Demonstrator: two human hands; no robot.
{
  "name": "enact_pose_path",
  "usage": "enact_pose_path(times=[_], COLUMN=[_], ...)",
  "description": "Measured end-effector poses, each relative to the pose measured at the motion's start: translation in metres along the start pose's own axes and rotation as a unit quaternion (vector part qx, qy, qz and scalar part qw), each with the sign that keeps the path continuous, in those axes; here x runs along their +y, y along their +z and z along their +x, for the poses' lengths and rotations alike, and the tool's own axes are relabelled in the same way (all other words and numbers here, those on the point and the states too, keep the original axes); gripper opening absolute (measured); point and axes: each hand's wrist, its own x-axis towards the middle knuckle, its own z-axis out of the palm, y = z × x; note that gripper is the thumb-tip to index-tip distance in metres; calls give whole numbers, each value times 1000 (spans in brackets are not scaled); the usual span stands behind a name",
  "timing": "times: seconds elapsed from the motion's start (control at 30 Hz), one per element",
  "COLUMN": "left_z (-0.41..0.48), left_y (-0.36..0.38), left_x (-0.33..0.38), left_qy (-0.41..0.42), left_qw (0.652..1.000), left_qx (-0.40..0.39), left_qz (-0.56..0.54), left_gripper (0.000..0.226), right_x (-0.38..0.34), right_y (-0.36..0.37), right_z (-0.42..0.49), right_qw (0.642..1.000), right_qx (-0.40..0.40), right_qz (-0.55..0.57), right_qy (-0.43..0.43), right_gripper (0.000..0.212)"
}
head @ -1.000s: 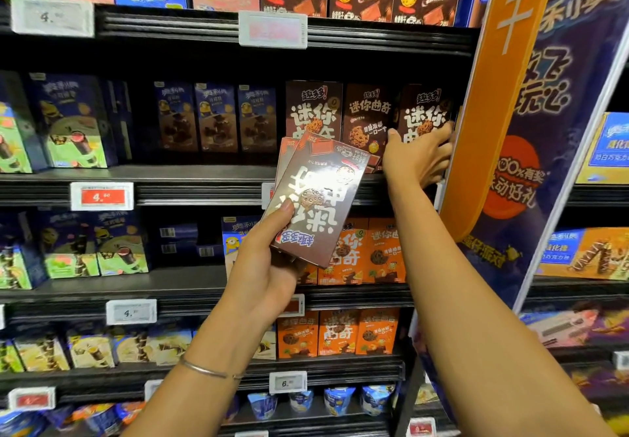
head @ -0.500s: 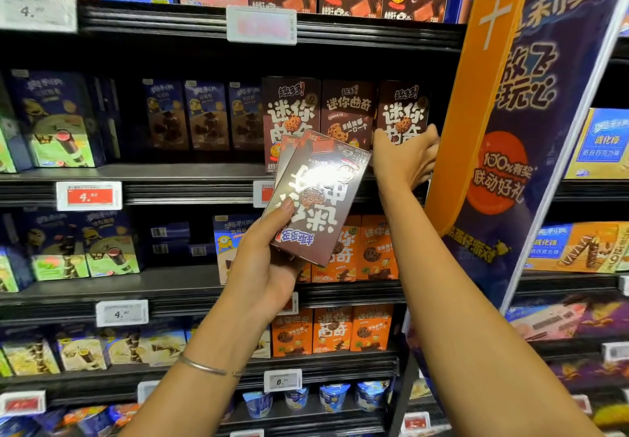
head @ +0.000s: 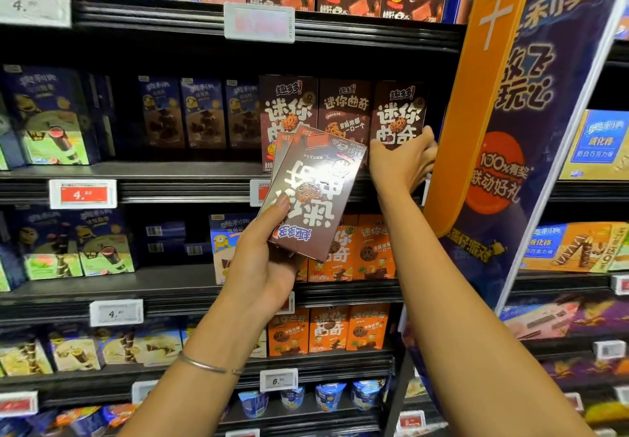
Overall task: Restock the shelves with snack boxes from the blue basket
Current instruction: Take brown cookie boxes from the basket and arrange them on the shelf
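Slightly lower now, the right hand point(head: 401, 164) curls round the end box point(head: 398, 113) at the right edge of the shelf point(head: 190, 172), probably squaring it; the left hand point(head: 262, 259) grips two spare boxes point(head: 316, 195), ready, before the shelf front.

Three brown cookie boxes point(head: 343, 110) are stood upright at the right end of the black shelf point(head: 177, 186), with dark blue boxes point(head: 200, 113) set just beside them on the left. Orange boxes point(head: 369, 249) are ranged on the lower shelf point(head: 163, 288).

Head camera faces the shelves point(head: 190, 178) close up, level.
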Motion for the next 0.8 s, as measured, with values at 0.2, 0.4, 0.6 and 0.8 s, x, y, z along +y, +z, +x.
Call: enact_pose_path(times=[0.2, 0.4, 0.6, 0.8], left_z=[4, 1, 3, 5], left_y=[0, 1, -2, -1], left_x=[-2, -4, -4, 0], left_qy=[-17, -24, -29, -23], left_qw=[1000, 1000, 1000, 999], left_qx=[0, 0, -6, -17], left_qz=[-2, 1, 11, 19], left_gripper=[52, 48, 40, 21], right_x=[8, 4, -1, -1], right_y=[1, 2, 1, 5], right_z=[1, 15, 32, 47], right_qw=[998, 991, 986, 987], right_qx=[-20, -61, -95, -111], right_qz=[-44, -121, -136, -119], right_qy=[-29, -16, -7, -3], right_gripper=[97, 98, 90, 67])
